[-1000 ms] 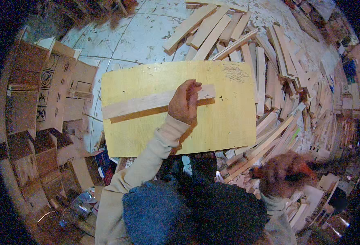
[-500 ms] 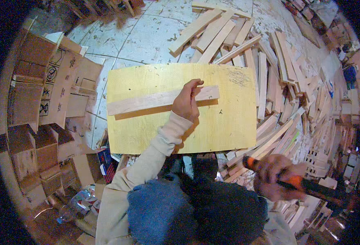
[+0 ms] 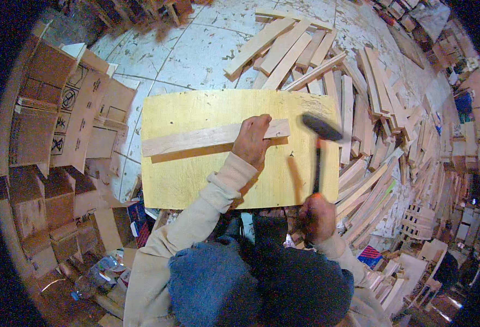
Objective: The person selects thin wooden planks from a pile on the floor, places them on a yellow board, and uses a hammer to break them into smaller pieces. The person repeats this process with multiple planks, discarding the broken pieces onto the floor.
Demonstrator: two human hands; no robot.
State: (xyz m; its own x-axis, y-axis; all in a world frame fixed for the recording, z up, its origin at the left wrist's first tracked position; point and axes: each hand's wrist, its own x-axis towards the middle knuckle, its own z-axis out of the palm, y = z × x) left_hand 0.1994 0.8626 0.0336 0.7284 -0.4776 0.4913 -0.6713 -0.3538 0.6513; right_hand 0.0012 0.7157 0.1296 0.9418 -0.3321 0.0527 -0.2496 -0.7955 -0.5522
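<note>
So, nearest first: the wearer's legs (image 3: pixel 212 283) are sitting right up against the near edge of the yellow board (image 3: pixel 169 184). The right hand (image 3: pixel 317 218) is clenching a hammer (image 3: pixel 318 166) by its handle, and the head, a bit blurred, is hanging over the board's right side, clear of the wood. The left hand (image 3: pixel 252 140) is resting across a pale wood strip (image 3: pixel 191 140), fingers bent; can't tell how tightly it's gripping.

Progress-wise, the strip is already lying across the board, running from the left edge to past the middle. It's looking like a single loose piece, so I'd guess any joining is still waiting. A tiny dark mark is showing near its right end, but I'm not making out if that's a nail.

As for obstacles, the left hand is sitting pretty close to that end. Loose strips (image 3: pixel 381 98) are crowding the right side and spreading out beyond the board, cardboard boxes (image 3: pixel 82 125) are filling the left, and scraps are littering the tiled floor (image 3: pixel 201 60) farther off.
</note>
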